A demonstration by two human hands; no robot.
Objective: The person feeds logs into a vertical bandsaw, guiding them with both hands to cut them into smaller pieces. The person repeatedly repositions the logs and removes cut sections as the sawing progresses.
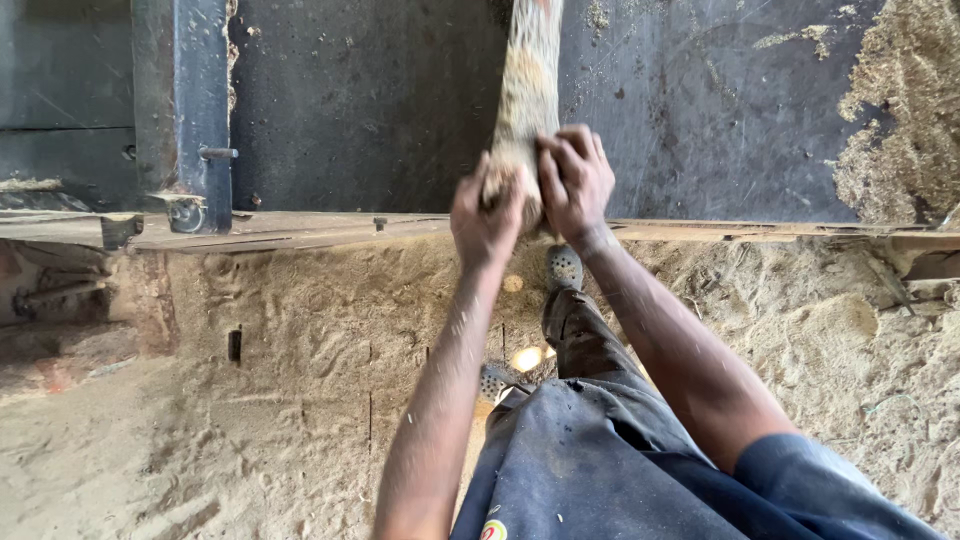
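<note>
Dark blue trousers (600, 470) are filling the lower frame, dusted with wood particles. Both hands are clamping the near end of a rough, pale wooden log (527, 80): left hand (487, 215) and right hand (575, 180) are wrapping it side by side. The log is lying on a dark metal tabletop (370, 100); sawdust (300, 380) is covering the floor.

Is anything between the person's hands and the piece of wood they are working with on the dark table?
No. Both the left hand and the right hand are already wrapped around the near end of the wooden piece, which lies blurred on the dark table. Nothing visible sits between hands and wood.
</note>
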